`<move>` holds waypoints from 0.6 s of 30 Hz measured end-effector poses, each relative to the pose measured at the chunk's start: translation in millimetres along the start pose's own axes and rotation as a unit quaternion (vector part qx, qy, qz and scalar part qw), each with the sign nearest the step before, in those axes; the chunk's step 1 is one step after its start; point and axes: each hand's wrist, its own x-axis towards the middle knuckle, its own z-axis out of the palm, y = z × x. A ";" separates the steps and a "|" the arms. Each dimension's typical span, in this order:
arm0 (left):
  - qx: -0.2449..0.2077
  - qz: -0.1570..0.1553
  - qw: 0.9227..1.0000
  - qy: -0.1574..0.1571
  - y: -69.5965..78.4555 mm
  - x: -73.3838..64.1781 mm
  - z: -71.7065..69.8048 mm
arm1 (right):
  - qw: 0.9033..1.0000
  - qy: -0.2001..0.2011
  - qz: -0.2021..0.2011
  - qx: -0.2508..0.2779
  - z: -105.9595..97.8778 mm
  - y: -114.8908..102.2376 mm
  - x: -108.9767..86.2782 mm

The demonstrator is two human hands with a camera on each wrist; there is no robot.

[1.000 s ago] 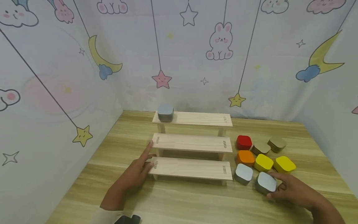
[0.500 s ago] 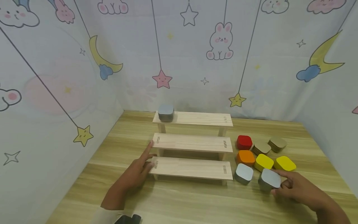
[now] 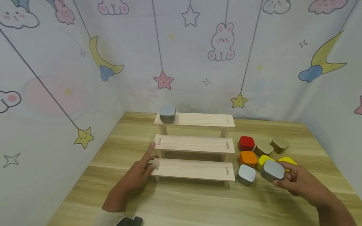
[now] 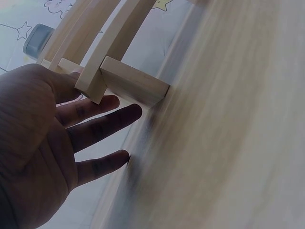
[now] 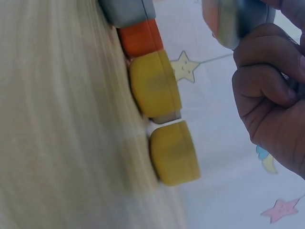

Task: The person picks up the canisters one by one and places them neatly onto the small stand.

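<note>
My right hand [image 3: 301, 180] pinches a grey rounded block [image 3: 272, 171] between thumb and fingers, raised off the table. In the right wrist view that grey block [image 5: 238, 21] is partly cut off by the top edge. A three-step wooden stand [image 3: 195, 144] rests in the middle of the table. At its left end my left hand [image 3: 138, 172] touches the lower two steps. In the left wrist view the left hand [image 4: 52, 129] has its fingers stretched out beside the lowest step's end. Another grey block [image 3: 167, 114] sits at the left of the top step.
Right of the stand lie a grey block [image 3: 246, 174], an orange block [image 3: 248, 159], a red block [image 3: 246, 143], two yellow blocks [image 5: 155, 83] and two brownish blocks [image 3: 280, 145]. Patterned cloth walls [image 3: 195, 94] border the table [image 3: 181, 204] at the back and sides.
My right hand has lifted the grey block off the table and carried it up and slightly forward, now partly covering the yellow blocks. My left hand has stayed at the stand.
</note>
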 end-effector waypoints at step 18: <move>-0.007 -0.007 1.000 -0.002 1.3 -0.5 -0.2 | 0.998 -0.028 -0.048 -0.029 -4.1 -70.8 49.4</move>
